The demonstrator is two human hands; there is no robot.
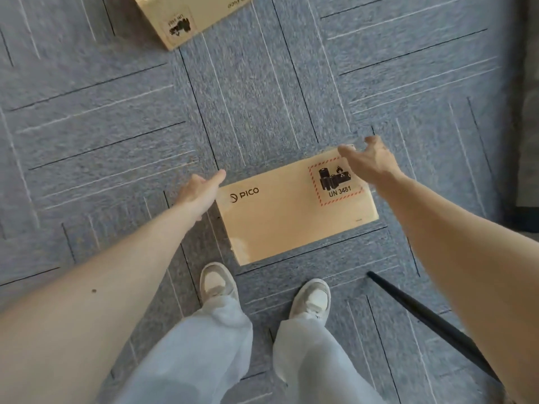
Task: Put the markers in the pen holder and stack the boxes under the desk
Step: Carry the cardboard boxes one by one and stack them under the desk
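a brown pico cardboard box point(291, 214) lies flat on the grey carpet point(116, 112), just in front of two white shoes point(217, 282). its long side runs left to right, tipped up a bit on the right. the left hand point(201, 191) is open by the box's left end. the right hand point(370, 160) is open over the far right corner. neither hand holds anything. a second cardboard box point(186, 18) lies far off at the top.

I see one box point(294, 211) lying flat on the carpet point(116, 112), just ahead of my two shoes point(217, 282). My left hand point(199, 193) sits at its left end and my right hand point(370, 160) over its far right corner. A second box point(186, 16) lies well apart, farther ahead and to the left. A rod point(431, 322) slants across the floor right of my feet.
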